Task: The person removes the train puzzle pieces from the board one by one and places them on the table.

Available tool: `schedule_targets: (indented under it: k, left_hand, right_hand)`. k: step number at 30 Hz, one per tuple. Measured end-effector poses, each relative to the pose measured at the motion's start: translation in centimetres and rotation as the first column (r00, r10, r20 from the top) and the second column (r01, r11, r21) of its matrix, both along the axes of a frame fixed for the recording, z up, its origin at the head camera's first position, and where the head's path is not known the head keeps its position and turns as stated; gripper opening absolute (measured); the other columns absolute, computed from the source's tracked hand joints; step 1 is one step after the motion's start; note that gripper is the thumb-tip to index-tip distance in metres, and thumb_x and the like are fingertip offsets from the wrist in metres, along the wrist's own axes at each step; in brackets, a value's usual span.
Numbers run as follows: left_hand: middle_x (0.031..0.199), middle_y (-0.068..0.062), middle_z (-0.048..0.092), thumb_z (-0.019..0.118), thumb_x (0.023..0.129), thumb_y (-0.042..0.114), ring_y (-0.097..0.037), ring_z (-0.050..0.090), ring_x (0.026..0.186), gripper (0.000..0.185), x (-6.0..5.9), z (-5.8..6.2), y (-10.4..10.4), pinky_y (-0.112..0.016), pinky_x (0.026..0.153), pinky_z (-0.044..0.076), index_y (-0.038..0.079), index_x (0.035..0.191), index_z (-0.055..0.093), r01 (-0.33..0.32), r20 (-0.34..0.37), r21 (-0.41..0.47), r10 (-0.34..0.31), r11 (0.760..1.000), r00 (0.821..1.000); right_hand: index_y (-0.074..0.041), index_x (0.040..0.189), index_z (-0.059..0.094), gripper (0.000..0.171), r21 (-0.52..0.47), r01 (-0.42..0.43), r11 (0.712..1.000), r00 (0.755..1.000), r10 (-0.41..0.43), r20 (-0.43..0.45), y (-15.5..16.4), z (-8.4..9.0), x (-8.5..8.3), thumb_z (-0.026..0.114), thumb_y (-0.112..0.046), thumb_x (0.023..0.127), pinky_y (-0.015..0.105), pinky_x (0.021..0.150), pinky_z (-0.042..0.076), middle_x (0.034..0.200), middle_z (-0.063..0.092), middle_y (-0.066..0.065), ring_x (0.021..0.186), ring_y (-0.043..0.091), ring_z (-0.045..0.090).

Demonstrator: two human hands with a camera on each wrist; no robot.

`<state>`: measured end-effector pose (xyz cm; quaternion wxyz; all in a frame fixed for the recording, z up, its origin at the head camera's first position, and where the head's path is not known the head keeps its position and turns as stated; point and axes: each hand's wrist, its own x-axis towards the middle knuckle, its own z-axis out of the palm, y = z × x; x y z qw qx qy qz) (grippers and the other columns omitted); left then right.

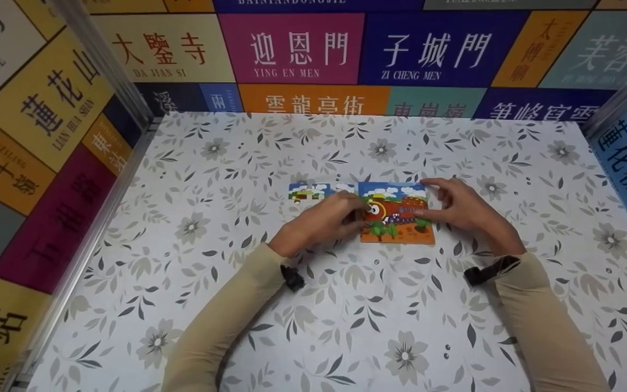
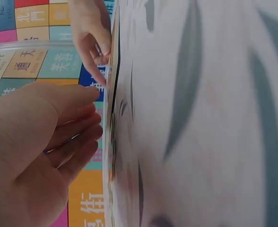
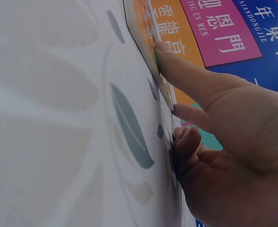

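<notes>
Both hands (image 1: 400,215) press train puzzle (image 1: 398,213) flat, picture upright.

The left hand (image 1: 321,220) hides perhaps half the smaller puzzle piece (image 1: 308,192).

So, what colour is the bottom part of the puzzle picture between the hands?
Orange; the puzzle picture shows it best in the head view.

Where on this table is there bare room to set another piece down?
Bare table lies left of the puzzle, over to the left wall, in the strip between it and the back wall, and near the front edge between the sleeves. It is crowded in the middle, where the left hand and right hand press on the puzzle.
</notes>
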<state>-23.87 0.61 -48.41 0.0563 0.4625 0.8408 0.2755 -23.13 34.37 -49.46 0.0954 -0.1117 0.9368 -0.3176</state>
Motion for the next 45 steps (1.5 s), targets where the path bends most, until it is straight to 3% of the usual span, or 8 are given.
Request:
schedule_targets:
  k: [6,14,18,26,33,45]
  left_hand:
    - [0.123,-0.002,0.069,0.063,0.1,0.026,-0.015,0.062,0.114,0.031,-0.1,-0.2,1.8,-0.029,0.095,0.052,0.014,0.129,0.067,-0.022,0.051,-0.055,0.025,0.998,0.998]
    - [0.119,-0.005,0.068,0.062,0.1,0.019,-0.016,0.063,0.106,0.026,-0.5,0.0,3.8,-0.028,0.086,0.053,0.011,0.124,0.069,-0.038,0.073,-0.043,0.041,0.998,0.997]
    - [0.122,-0.006,0.065,0.064,0.099,0.017,-0.017,0.061,0.11,0.029,-0.7,0.1,4.2,-0.027,0.088,0.052,0.009,0.126,0.068,-0.06,0.078,-0.052,0.064,0.997,0.995]
    - [0.126,-0.005,0.059,0.065,0.098,0.021,-0.016,0.058,0.108,0.033,-1.4,0.1,4.7,-0.026,0.088,0.051,0.012,0.13,0.066,-0.09,0.157,-0.066,0.099,0.994,0.983]
    - [0.121,-0.004,0.066,0.07,0.095,0.024,-0.016,0.06,0.106,0.035,-1.9,-0.1,5.2,-0.026,0.088,0.051,0.012,0.129,0.068,-0.119,0.2,-0.036,0.124,0.992,0.972]
    - [0.121,-0.005,0.066,0.073,0.093,0.023,-0.015,0.062,0.106,0.041,-1.9,-0.4,5.6,-0.024,0.089,0.052,0.01,0.131,0.065,-0.163,0.252,-0.012,0.161,0.986,0.954]
  right_hand:
    - [-0.02,0.15,0.047,0.08,-0.011,0.009,1.0,1.0,-0.009,-0.008,0.2,-0.2,0.1,0.08,-0.048,0.083,0.037,0.073,0.039,0.106,0.051,0.013,0.088,0.024,0.047]
    - [-0.019,0.148,0.051,0.076,-0.021,-0.028,0.999,0.997,0.027,-0.068,0.1,-0.3,0.0,0.082,-0.042,0.083,0.034,0.07,0.038,0.099,0.051,0.013,0.082,0.022,0.045]
    - [-0.019,0.147,0.051,0.075,-0.018,-0.028,0.999,0.997,0.027,-0.071,0.1,-0.3,0.0,0.082,-0.043,0.083,0.034,0.07,0.038,0.1,0.052,0.013,0.082,0.022,0.045]
    - [-0.022,0.148,0.05,0.077,-0.02,-0.002,1.0,0.999,0.002,-0.036,0.1,-0.1,0.0,0.081,-0.046,0.082,0.035,0.072,0.039,0.103,0.052,0.013,0.085,0.023,0.046]
    - [-0.022,0.148,0.051,0.077,-0.025,0.006,1.0,0.999,-0.007,-0.033,0.0,-0.3,-0.2,0.081,-0.048,0.081,0.032,0.07,0.04,0.101,0.053,0.012,0.084,0.022,0.047]
    - [-0.014,0.148,0.05,0.074,-0.017,-0.068,0.998,0.993,0.066,-0.101,0.3,-0.1,0.1,0.079,-0.041,0.086,0.031,0.068,0.038,0.099,0.052,0.015,0.079,0.02,0.045]
